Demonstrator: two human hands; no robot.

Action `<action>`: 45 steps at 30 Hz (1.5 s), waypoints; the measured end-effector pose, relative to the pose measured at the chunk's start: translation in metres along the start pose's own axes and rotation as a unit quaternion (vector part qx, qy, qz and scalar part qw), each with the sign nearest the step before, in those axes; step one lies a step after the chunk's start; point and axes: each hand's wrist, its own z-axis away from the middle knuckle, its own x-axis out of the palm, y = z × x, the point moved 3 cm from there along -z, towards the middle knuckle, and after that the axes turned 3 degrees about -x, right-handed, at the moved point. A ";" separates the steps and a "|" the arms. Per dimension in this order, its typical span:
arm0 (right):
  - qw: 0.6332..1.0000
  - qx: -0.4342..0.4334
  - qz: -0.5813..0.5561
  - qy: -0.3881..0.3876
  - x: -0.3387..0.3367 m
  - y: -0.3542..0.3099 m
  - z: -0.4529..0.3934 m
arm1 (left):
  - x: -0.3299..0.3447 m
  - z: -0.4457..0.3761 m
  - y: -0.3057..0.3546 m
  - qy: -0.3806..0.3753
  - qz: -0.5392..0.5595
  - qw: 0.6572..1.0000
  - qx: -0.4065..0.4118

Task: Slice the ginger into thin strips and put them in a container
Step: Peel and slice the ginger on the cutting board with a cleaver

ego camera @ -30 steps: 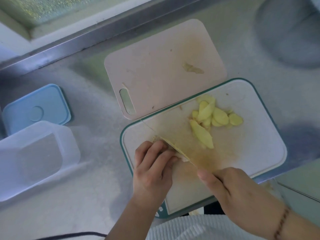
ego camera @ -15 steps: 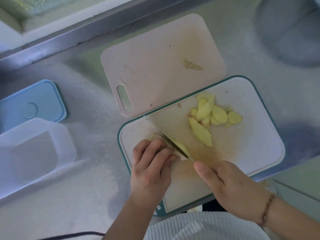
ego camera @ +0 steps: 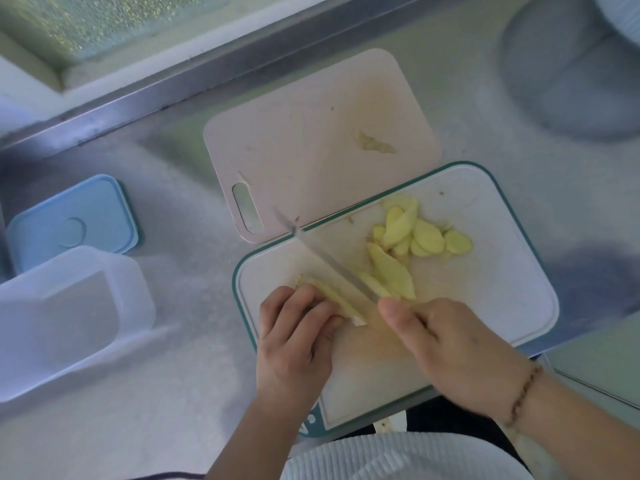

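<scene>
On the white, teal-rimmed cutting board [ego camera: 502,299], my left hand [ego camera: 294,334] holds down a piece of peeled ginger [ego camera: 332,296] with curled fingers. My right hand [ego camera: 446,351] grips the handle of a knife [ego camera: 325,258]; its blade runs diagonally up-left, edge against the ginger beside my left fingers. A pile of yellow ginger slices [ego camera: 415,237] lies further back on the board, right of the blade. An open translucent container [ego camera: 65,317] sits on the counter at the left.
A pink cutting board [ego camera: 311,143] with a ginger scrap [ego camera: 374,145] lies behind the white one. A blue lid [ego camera: 72,220] rests behind the container. A grey round object [ego camera: 571,64] sits at the back right. The steel counter edge runs along the back.
The knife blade has shifted right, away from my left fingers, and a fresh slice lies beside it. My left hand stays on the ginger piece.
</scene>
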 end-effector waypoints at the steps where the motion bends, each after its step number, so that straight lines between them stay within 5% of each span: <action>1: 1.000 -0.017 -0.002 -0.001 0.004 -0.003 0.006 | 0.000 0.000 0.001 0.000 0.000 1.000 0.000; 45: 1.000 0.007 0.012 -0.023 0.022 -0.004 0.020 | 0.000 -0.001 0.001 -0.003 0.002 1.000 -0.001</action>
